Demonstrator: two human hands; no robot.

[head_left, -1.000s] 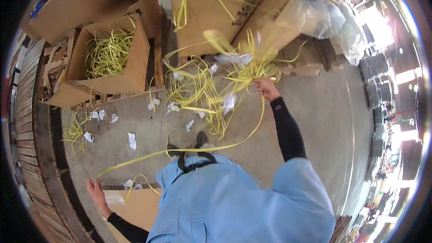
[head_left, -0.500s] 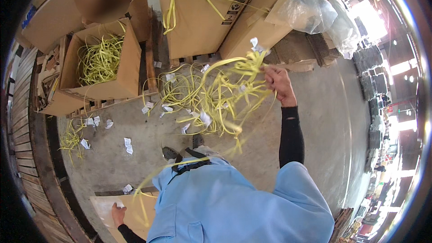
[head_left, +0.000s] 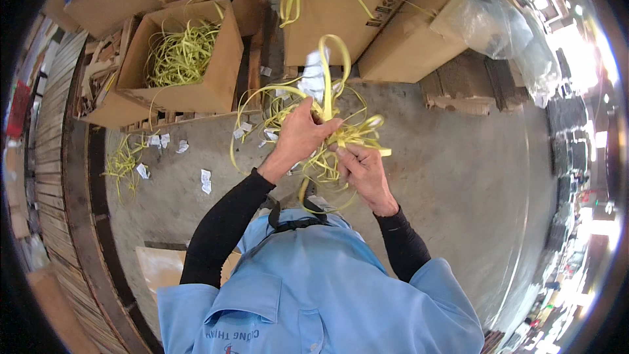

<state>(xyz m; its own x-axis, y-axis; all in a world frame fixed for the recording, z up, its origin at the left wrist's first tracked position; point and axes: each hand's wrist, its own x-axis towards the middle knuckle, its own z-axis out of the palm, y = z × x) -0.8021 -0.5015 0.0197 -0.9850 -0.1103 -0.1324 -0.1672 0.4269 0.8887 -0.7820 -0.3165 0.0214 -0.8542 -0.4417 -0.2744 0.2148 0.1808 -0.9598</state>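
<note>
In front of me hangs a tangled bundle of yellow strapping bands (head_left: 357, 132), with looped ends sticking up and out. My left hand (head_left: 303, 132) closes on the bundle from the left side, thumb pointing right. From the right, my right hand (head_left: 364, 174) pinches the same bundle just below, its fingers curled round the bands. A white paper slip (head_left: 315, 73), blurred, sticks up beyond my left fingers among the bands. More yellow bands and small white slips lie on the floor behind the bundle, partly hidden by my hands.
At the left, an open cardboard box (head_left: 226, 65) holds a heap of yellow bands. Large cartons (head_left: 327, 26) stand ahead, with clear plastic film (head_left: 481, 16) over the right one. Loose bands (head_left: 123, 164) and paper slips (head_left: 206, 181) are scattered on the concrete floor. Flattened cardboard (head_left: 458, 85) is stacked farther right.
My left hand has come up from the cardboard sheet at lower left and taken hold of the bands. My right hand has moved inward and down with the bundle. The view has shifted.
</note>
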